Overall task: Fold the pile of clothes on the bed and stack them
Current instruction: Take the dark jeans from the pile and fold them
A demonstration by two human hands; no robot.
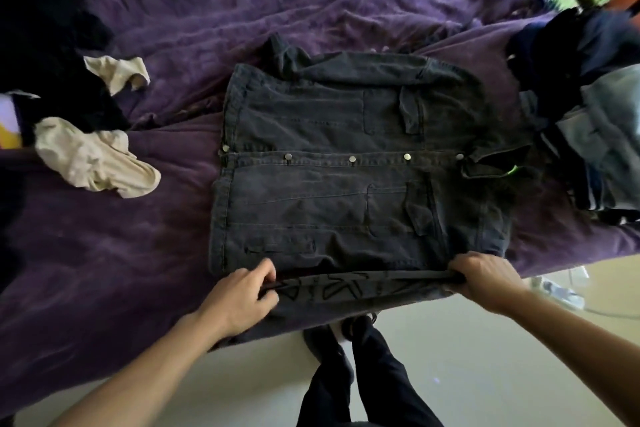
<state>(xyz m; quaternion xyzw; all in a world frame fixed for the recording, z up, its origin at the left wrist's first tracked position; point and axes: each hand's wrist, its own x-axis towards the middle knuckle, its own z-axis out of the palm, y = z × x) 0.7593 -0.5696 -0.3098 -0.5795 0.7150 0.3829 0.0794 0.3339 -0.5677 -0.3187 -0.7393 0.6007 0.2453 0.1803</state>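
Jacket: a dark denim jacket [329,191] lies front up and buttoned on the purple bed cover [104,253], near the bed's front edge, collar toward the right, hem toward the left.
Left hand: the left hand [239,298] pinches the cuff end of the near sleeve [363,288], fingers curled on the cloth.
Right hand: the right hand [485,277] grips the same sleeve at its shoulder end, fingers wrapped over the fold.
Step in hand: by my reading, laying the near sleeve in over the body of the jacket.
Doing it well: keep the sleeve taut between both hands, lift it only a little, and set it down parallel to the row of metal buttons [352,159]. The fold should run straight along the side seam. Press the thick denim flat at the shoulder before letting go, or it will spring back.
After that: the far sleeve [346,66] lies bunched across the top edge and looks to need the same treatment.
Writing: large dark marks like hand-drawn letters run along the near sleeve; they are creased and skewed, so I cannot read a word.
Label: a small bright green tag [513,170] shows at the collar, too small to read.
Unfolded clothes: a dark heap [45,45] with cream garments [93,163] lies at the left, well apart from the jacket.
Other pile: blue and pale denim clothes [595,114] sit at the right, just beyond the collar.
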